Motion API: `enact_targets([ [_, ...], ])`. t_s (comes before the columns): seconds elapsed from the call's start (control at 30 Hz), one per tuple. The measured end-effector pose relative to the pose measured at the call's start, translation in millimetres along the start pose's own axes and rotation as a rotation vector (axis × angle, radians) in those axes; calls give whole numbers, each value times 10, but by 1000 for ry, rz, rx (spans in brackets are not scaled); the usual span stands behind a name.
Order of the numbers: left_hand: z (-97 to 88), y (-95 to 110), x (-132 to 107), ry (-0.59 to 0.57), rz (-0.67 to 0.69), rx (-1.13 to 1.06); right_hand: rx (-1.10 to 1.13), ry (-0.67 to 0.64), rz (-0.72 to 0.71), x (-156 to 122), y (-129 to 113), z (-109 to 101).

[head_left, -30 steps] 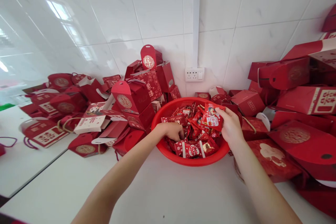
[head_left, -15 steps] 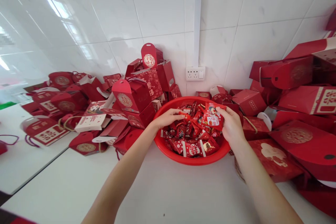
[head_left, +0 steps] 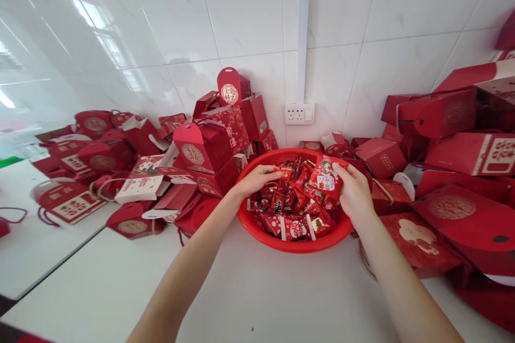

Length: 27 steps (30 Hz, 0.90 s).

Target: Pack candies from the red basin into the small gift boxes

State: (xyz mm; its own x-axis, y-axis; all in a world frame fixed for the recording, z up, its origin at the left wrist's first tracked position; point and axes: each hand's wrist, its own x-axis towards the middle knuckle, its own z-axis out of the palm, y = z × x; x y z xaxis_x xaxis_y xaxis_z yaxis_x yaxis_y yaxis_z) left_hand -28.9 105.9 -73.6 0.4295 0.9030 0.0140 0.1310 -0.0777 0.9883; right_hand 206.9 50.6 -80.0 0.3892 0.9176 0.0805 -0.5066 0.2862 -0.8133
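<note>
A round red plastic basket [head_left: 295, 246] stands on the white table, filled with red-wrapped snack packets and candies [head_left: 298, 226]. My right hand [head_left: 354, 190] pinches a red packet [head_left: 325, 178] with white lettering and a cartoon figure, over the basket's right side. At the basket's left side, my left hand [head_left: 257, 180] is closed with thumb and fingers on a small red wrapped candy [head_left: 285, 173]. Part of that candy is hidden by the fingertips.
Red gift boxes [head_left: 207, 147] are piled left of the basket, and more boxes [head_left: 446, 203] are heaped on the right. A tiled wall with a socket [head_left: 300, 113] rises behind. Bare white table [head_left: 257, 295] lies in front.
The packet in my right hand has tilted a little and come apart from the small candy in my left hand. Both hands stay almost in place over the basket.
</note>
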Motion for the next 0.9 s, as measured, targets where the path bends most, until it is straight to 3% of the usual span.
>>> enact_targets([
  [0.2, 0, 32, 17, 40, -7, 59, 32, -18, -12, -46, -34, 60],
  [0.33, 31, 61, 32, 127, -15, 124, 76, -60, 35, -152, -204, 161],
  [0.47, 92, 149, 11, 188, -51, 63, 130, -107, -67, -345, -597, 234],
  [0.6, 191, 324, -81, 253, -165, -200, 155, -109, -275, -627, -1156, 158],
  [0.67, 271, 422, -142, 211, -156, -320, 210, -10, -373, -768, -1422, 59],
  [0.83, 645, 636, -320, -62, -59, -532, 246, 166, -679, -997, -1892, -274],
  [0.9, 860, 692, -410, -116, -47, -585, 347, 308, -614, -1034, -2011, -440],
])
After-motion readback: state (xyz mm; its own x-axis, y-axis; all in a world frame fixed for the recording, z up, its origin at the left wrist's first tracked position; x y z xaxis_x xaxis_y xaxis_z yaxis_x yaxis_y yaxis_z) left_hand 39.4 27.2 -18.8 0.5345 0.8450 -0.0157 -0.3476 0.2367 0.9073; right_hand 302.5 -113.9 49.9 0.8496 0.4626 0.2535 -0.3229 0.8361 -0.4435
